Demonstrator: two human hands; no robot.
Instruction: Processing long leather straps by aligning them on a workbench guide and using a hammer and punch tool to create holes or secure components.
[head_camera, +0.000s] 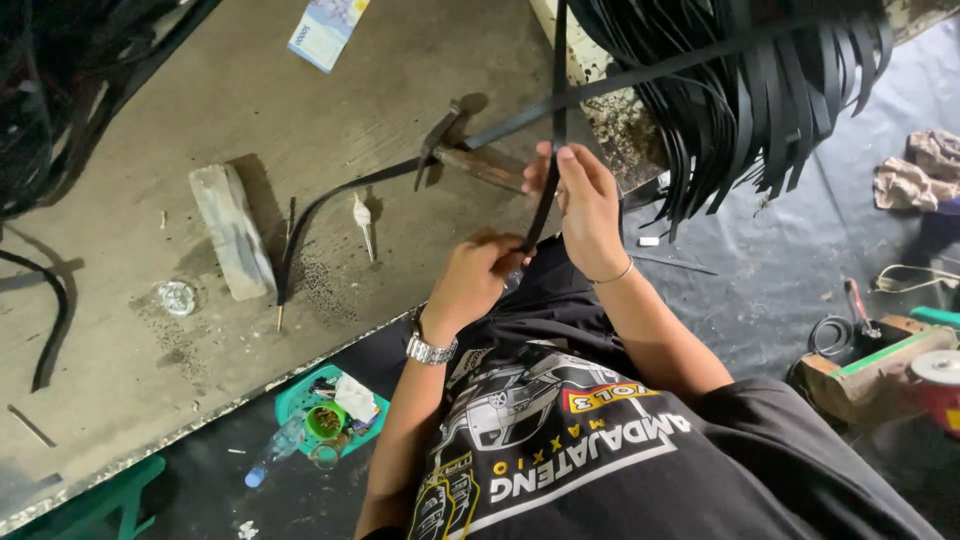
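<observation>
— What was nearest to the camera?

— The person's own body in a black printed shirt, and just below the tabletop edge a green basket of small items on the floor.

— And the hands?

— The left hand, with a metal watch at the wrist, had its fingers closed around the lower part of a black strap. The right hand pinched the same strap higher up, fingers closed on it. The strap stood almost upright between them, in the air just off the near edge of the tabletop, and continued up out of the picture.

— Which step was it, in your opinion?

— I think the strap was being pulled straight and checked between both hands. The next move would need a firm grip and an even pull, so the strap does not twist.

— What lay on the tabletop?

— A hammer near its right edge, under another long strap. More to the middle were a small awl-like tool and a grey stone block, with a small glass dish beside it.

— Farther away?

— A bundle of black straps hung at the far right corner, above the dark floor.
</observation>
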